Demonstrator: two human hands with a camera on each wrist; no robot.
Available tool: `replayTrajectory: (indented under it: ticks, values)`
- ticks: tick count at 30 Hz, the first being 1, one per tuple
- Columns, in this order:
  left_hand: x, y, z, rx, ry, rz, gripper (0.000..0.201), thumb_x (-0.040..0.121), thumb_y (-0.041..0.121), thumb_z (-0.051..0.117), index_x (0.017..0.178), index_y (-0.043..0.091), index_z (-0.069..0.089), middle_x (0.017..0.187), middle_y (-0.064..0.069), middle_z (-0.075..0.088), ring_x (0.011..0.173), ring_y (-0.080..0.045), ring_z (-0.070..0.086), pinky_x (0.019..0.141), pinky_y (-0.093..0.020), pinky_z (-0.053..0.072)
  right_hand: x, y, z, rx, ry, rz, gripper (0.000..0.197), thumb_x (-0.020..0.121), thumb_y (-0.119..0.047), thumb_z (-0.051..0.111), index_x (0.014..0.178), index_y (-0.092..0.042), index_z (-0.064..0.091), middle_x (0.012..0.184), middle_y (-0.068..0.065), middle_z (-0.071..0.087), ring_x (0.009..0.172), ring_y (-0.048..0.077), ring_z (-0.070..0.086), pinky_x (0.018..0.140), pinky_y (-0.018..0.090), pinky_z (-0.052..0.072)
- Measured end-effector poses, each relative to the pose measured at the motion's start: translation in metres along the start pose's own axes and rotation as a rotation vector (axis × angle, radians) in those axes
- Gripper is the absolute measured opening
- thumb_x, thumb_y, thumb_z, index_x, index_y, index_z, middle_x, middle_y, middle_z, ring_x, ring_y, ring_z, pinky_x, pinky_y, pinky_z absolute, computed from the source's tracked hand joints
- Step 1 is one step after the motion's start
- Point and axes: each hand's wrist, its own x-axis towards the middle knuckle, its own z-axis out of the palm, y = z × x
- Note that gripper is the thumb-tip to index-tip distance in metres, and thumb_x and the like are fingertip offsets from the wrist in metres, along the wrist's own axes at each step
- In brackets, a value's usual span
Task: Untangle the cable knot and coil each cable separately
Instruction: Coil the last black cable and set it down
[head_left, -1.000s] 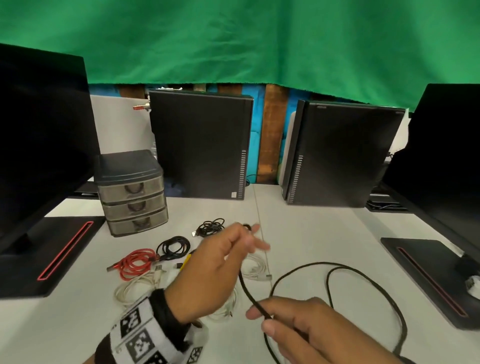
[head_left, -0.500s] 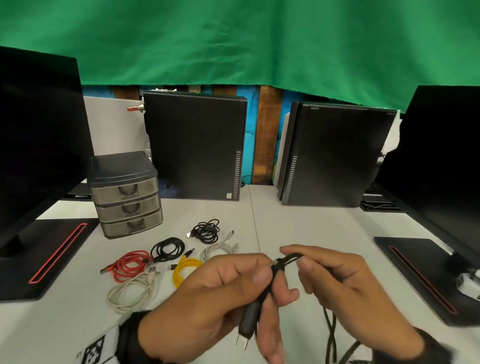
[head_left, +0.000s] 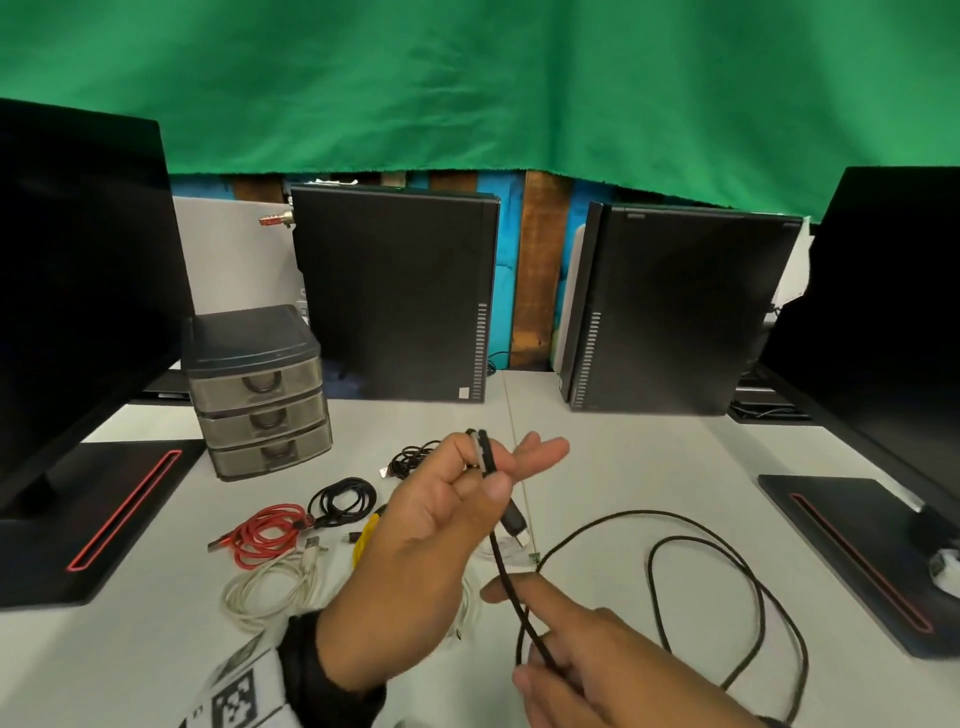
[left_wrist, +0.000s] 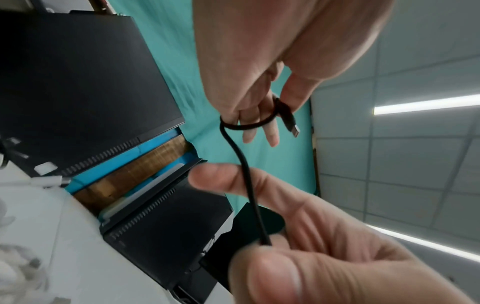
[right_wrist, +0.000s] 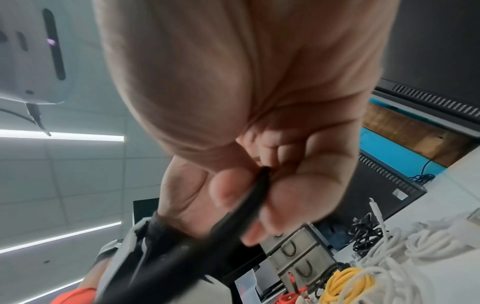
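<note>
A long black cable (head_left: 506, 577) runs between my two hands above the white table (head_left: 623, 467). My left hand (head_left: 488, 470) is raised at the centre; one turn of the cable is wrapped round its fingers (left_wrist: 249, 125) and the thumb pinches it. The USB plug (head_left: 518, 524) hangs just below that thumb. Lower and nearer to me, my right hand (head_left: 535, 657) pinches the same cable between thumb and fingers (right_wrist: 283, 197). The rest of the cable lies in loose loops (head_left: 727, 592) on the table to the right.
Coiled cables lie left of my hands: red (head_left: 265, 535), two black (head_left: 343, 499) (head_left: 410, 460), white (head_left: 275, 587), and a yellow one (head_left: 363, 535) partly hidden. A small drawer unit (head_left: 257, 389), two computer towers (head_left: 395, 296) (head_left: 675, 312) and monitors (head_left: 78, 286) (head_left: 893, 322) ring the table.
Half a second ago both hands met at the plug end. My right hand has since slid down the cable toward me, and my left has lifted with a turn round its fingers.
</note>
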Motion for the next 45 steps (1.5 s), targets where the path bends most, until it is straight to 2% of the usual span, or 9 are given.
replayTrajectory:
  ticks: [6, 11, 15, 19, 21, 27, 32, 40, 45]
  values:
    - [-0.004, -0.002, -0.004, 0.317, -0.127, 0.004, 0.019, 0.102, 0.029, 0.045, 0.114, 0.015, 0.050, 0.122, 0.011, 0.069, 0.140, -0.003, 0.039, 0.112, -0.042, 0.031, -0.005, 0.001, -0.014, -0.070, -0.097, 0.036, 0.037, 0.100, -0.034, 0.053, 0.124, -0.055, 0.035, 0.075, -0.010, 0.055, 0.064, -0.002, 0.050, 0.068, 0.010, 0.037]
    - [-0.001, 0.001, -0.003, 0.603, -0.242, -0.014, 0.007, 0.105, 0.022, 0.045, 0.106, 0.019, 0.052, 0.114, 0.014, 0.068, 0.123, 0.002, 0.053, 0.097, -0.014, 0.041, -0.017, 0.000, -0.036, -0.113, -0.136, 0.009, 0.024, 0.099, -0.036, 0.058, 0.119, -0.046, 0.052, 0.067, -0.015, 0.056, 0.063, -0.002, 0.052, 0.068, 0.007, 0.036]
    - [-0.005, -0.004, 0.000, 1.129, -0.330, 0.086, 0.010, 0.103, 0.017, 0.043, 0.102, 0.027, 0.041, 0.097, 0.018, 0.060, 0.097, -0.005, 0.057, 0.097, 0.001, 0.021, -0.017, 0.004, -0.040, -0.204, -0.056, -0.020, 0.020, 0.096, -0.036, 0.062, 0.116, -0.034, 0.064, 0.070, -0.019, 0.063, 0.067, -0.003, 0.060, 0.068, 0.008, 0.041]
    - [-0.009, -0.011, 0.001, 1.352, -0.431, 0.040, 0.010, 0.102, 0.021, 0.036, 0.109, 0.028, 0.034, 0.086, 0.010, 0.056, 0.089, -0.009, 0.058, 0.114, -0.010, 0.001, -0.021, 0.002, -0.044, -0.110, -0.029, -0.001, 0.016, 0.096, -0.036, 0.063, 0.111, -0.038, 0.066, 0.073, -0.013, 0.069, 0.066, -0.001, 0.061, 0.069, 0.012, 0.047]
    - [-0.007, -0.010, -0.002, 1.400, -0.402, 0.122, 0.011, 0.098, 0.022, 0.041, 0.109, 0.024, 0.043, 0.076, 0.013, 0.056, 0.076, -0.006, 0.058, 0.111, -0.013, 0.015, -0.023, -0.001, -0.046, -0.017, -0.007, 0.007, 0.015, 0.094, -0.037, 0.066, 0.107, -0.043, 0.065, 0.074, -0.008, 0.070, 0.065, 0.001, 0.061, 0.069, 0.016, 0.049]
    - [0.001, -0.013, -0.004, 1.185, -0.219, 0.173, 0.028, 0.102, 0.030, 0.031, 0.121, 0.023, 0.052, 0.073, 0.015, 0.054, 0.067, -0.009, 0.050, 0.081, -0.022, 0.037, -0.035, -0.004, -0.060, 0.144, 0.078, 0.006, 0.024, 0.091, -0.029, 0.069, 0.104, -0.049, 0.066, 0.071, 0.000, 0.070, 0.065, 0.009, 0.065, 0.079, 0.028, 0.055]
    - [0.001, -0.019, -0.002, 0.777, -0.025, 0.105, 0.024, 0.102, 0.037, 0.037, 0.088, 0.023, 0.051, 0.062, 0.016, 0.045, 0.054, -0.007, 0.041, 0.054, -0.016, 0.030, -0.051, -0.012, -0.073, 0.132, 0.278, -0.004, 0.030, 0.075, -0.050, 0.068, 0.105, -0.056, 0.064, 0.080, -0.004, 0.073, 0.072, 0.009, 0.065, 0.078, 0.026, 0.054]
    - [0.000, -0.011, 0.005, 0.382, 0.016, -0.101, 0.029, 0.097, 0.039, 0.041, 0.075, 0.023, 0.052, 0.053, 0.006, 0.043, 0.050, -0.016, 0.046, 0.056, -0.031, 0.041, -0.028, -0.011, -0.027, 0.356, 0.565, -0.008, 0.043, 0.072, -0.055, 0.060, 0.113, -0.045, 0.064, 0.108, -0.026, 0.070, 0.107, -0.008, 0.062, 0.083, 0.006, 0.047]
    - [0.005, 0.008, 0.003, -0.156, 0.091, -0.331, 0.033, 0.097, 0.032, 0.053, 0.070, 0.014, 0.056, 0.050, -0.002, 0.030, 0.040, -0.017, 0.035, 0.065, -0.027, 0.049, -0.006, -0.007, -0.015, 0.881, 0.439, -0.029, 0.022, 0.079, -0.023, 0.064, 0.093, -0.012, 0.078, 0.059, 0.014, 0.059, 0.041, 0.019, 0.049, 0.052, 0.035, 0.053]
